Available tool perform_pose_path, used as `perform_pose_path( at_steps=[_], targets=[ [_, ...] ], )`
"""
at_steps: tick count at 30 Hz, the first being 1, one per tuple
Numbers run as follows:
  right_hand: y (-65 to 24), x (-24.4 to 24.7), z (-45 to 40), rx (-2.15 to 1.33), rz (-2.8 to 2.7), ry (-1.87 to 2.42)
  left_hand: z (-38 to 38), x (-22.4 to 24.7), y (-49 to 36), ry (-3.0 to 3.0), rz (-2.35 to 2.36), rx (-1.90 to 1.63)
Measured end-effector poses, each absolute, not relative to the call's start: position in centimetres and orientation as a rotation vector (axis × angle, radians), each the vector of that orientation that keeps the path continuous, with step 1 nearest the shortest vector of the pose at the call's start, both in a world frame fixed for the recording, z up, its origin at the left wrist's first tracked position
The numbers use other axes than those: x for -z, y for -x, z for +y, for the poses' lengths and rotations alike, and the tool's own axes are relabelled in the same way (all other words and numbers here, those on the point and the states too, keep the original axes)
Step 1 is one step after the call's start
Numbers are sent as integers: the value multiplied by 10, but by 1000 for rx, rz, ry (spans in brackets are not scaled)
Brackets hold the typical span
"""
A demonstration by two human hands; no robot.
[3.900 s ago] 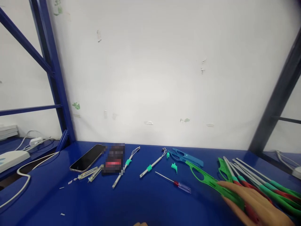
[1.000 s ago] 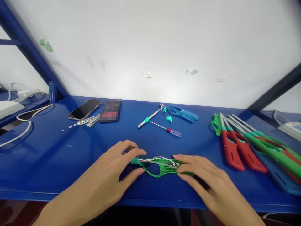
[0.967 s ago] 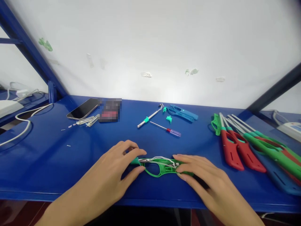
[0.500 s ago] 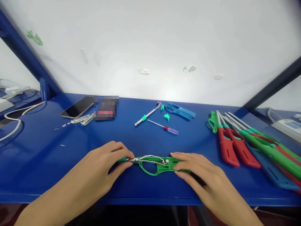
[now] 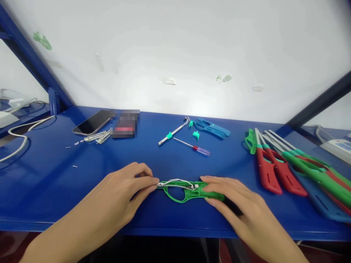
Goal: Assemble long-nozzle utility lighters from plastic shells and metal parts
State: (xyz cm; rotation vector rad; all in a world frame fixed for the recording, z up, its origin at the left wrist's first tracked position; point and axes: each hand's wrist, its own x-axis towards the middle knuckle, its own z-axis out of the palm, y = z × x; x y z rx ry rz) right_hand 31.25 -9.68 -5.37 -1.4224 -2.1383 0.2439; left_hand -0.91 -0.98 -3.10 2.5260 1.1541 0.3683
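An opened green lighter shell half lies lengthwise near the table's front, with its inner side up. White wires arch over its trigger opening and run to a small white-and-dark part inside. At the left end, my left hand is closed, thumb and fingertips pinching the metal tube where it meets the shell. Most of that tube is hidden by the hand. My right hand grips the shell's wider right end, fingers over the top edge and thumb along the near edge.
Behind are a white lighter tube, a screwdriver, a blue shell and small teal pieces. Several red, green and blue lighters lie right. A phone and clear tubes lie left.
My left fingers have shifted slightly right along the tube, close to the shell, and the teal piece seen by them is now hidden. The right hand keeps its grip.
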Motion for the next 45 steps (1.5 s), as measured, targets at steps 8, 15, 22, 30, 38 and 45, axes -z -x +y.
perform_pose_path(
  at_steps=[8, 15, 22, 30, 38, 45],
  targets=[
    [-311, 51, -97, -253, -2142, 1427, -15, 35, 7, -2602, 1144, -371],
    [-304, 50, -93, -134, -2081, 1439, -23, 33, 1, -2814, 1122, -467],
    [-282, 51, -81, -89, -2066, 1433, -19, 37, -26, -2809, 1020, -692],
    [-276, 50, -78, -139, -1968, 1381, -14, 42, -37, -2652, 966, -718],
    [-269, 44, -73, -198, -1969, 1432, -15, 43, -37, -2608, 954, -754],
    [-266, 45, -70, -109, -1961, 1365, -12, 45, -39, -2624, 951, -788]
  ],
)
